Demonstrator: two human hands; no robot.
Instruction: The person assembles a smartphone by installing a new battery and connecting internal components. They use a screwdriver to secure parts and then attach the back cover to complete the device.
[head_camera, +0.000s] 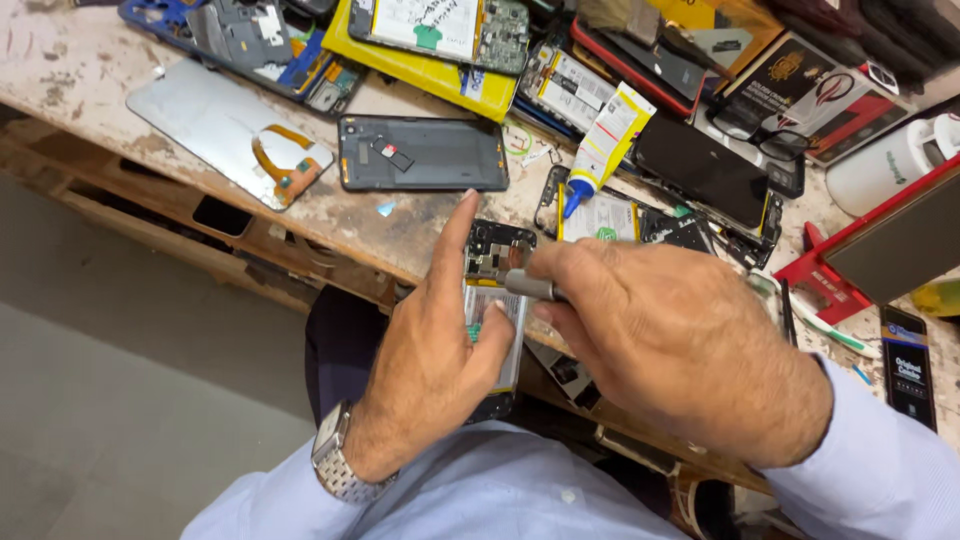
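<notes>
We see one worn, paint-scuffed wooden surface (90, 75) crowded with phone parts, its near edge running from the left down toward the right. On it lie one silvery back panel (215, 125) with an orange flex ribbon, near the left part of that edge, and beside it one dark grey phone frame (420, 153), a flat rounded rectangle lying with its long axis along the edge. Farther back we count one yellow-cased opened phone (430, 45), and toward the right one glossy black handset (700, 170) and one white-and-yellow glue tube (607, 140), its blue nozzle pointing toward the near edge.

We have two hands at work just over the near edge. The left hand (435, 350), a metal-link watch (335, 465) on its wrist, holds one opened phone (497, 300), board and battery bare. Its long axis runs away from us, top end pointing to the back of the surface. The thumb lies on the battery and the forefinger is stretched straight out. The right hand (670, 340) has its grip closed on one small metal-shafted tool (530, 287), whose tip points left onto the phone's upper board.
</notes>
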